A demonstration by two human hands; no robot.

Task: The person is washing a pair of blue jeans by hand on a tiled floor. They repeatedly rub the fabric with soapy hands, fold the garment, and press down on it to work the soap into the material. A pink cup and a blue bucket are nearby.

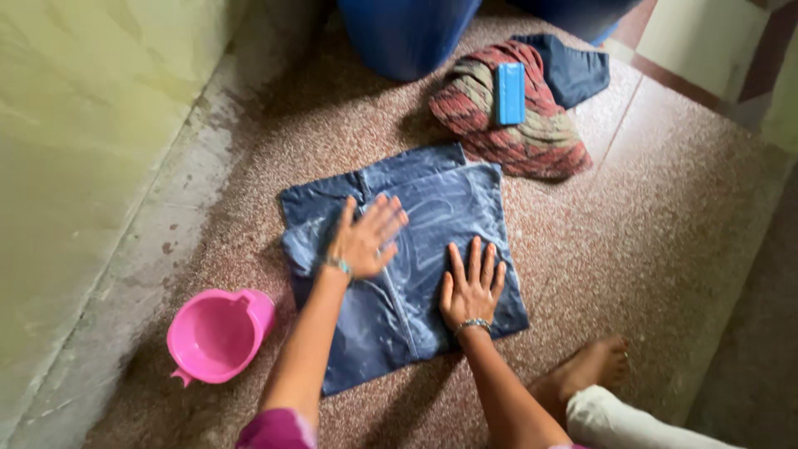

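Observation:
A dark blue cloth, wet and streaked with white soap, lies spread flat on the speckled stone floor. My left hand rests palm down on its left middle, fingers spread and a little blurred. My right hand presses flat on the cloth's lower right part, fingers spread. Neither hand holds anything. Both wrists wear bracelets.
A pink plastic mug stands on the floor at the left, beside the pale wall. A heap of red striped and dark blue clothes with a blue soap bar lies beyond. Blue drums stand behind. My bare foot is at lower right.

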